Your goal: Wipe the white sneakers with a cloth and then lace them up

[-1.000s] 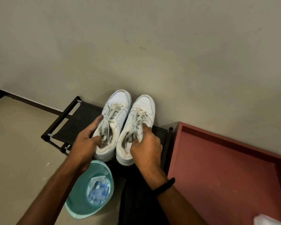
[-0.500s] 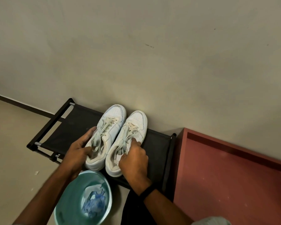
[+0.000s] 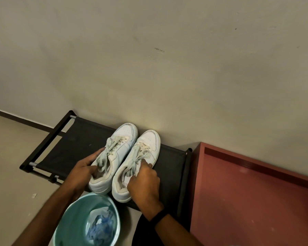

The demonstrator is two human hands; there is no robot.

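Since a second ago everything in the head view has slid lower: the wall (image 3: 167, 59) fills more of the top, and more of the black fabric shoe rack (image 3: 69, 144) shows at its left end. The teal basin (image 3: 68, 221) is now cut off by the bottom edge. The shoes have not shifted on the rack, and both hands keep the holds they had.

The two white sneakers stand close side by side on the rack's top shelf, toes toward the wall and heels toward the person. The left sneaker (image 3: 122, 139) sits a little farther back than the right sneaker (image 3: 149, 141).

The left hand (image 3: 82, 173) grips the left sneaker from its outer side. Its fingers are stretched forward along the shoe's flank and its thumb is hooked over the collar near the heel.

The right hand (image 3: 144, 181) is bunched over the opening of the right sneaker. Its fingers are curled and pinch the right sneaker's laces (image 3: 136, 162) near the top eyelets. A black wristband (image 3: 158, 217) circles that wrist.

The basin stands on the pale floor (image 3: 11, 157), just in front of the rack and below the left sneaker's heel. A crumpled blue and white cloth (image 3: 100, 226) lies in its bottom, touched by neither hand.

To the right of the rack, against the same wall, lies a red-brown tray (image 3: 256, 201) with a raised rim.
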